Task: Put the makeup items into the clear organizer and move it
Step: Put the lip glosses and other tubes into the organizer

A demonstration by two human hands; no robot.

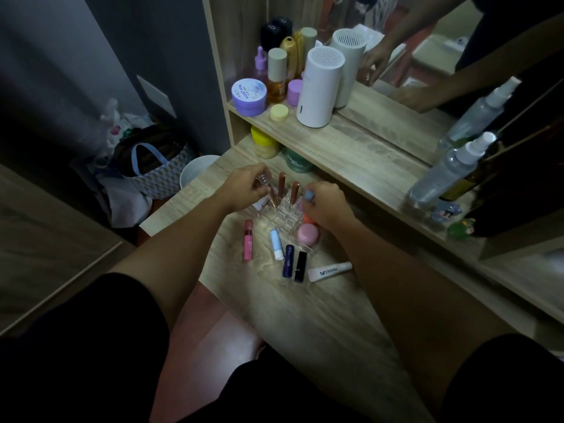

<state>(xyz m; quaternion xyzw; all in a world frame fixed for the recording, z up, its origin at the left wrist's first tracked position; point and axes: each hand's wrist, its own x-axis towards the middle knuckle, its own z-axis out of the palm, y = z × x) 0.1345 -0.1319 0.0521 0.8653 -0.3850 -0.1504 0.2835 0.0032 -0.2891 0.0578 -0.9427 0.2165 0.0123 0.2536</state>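
The clear organizer [282, 213] stands on the wooden table with two brown lip gloss tubes [294, 190] upright in its slots. My left hand [244, 186] holds a clear-capped lip gloss [268, 187] tilted over the organizer's left side. At the organizer's right side, my right hand [326, 203] grips a light blue item [309, 196]. A pink round jar [307, 233] and an orange item [308, 220] sit in the front tray. On the table in front lie a pink tube [247, 239], a blue-and-white stick [276, 243], a navy tube [287, 260], a black lipstick [300, 266] and a white lip tube [329, 270].
A shelf behind carries a white cylindrical appliance [319, 87], a purple jar [248, 97], bottles and a yellow lid [279, 112]. Clear spray bottles [448, 172] stand at the right by the mirror [442, 50]. A white bin [197, 172] and a bag [152, 172] sit on the floor at left.
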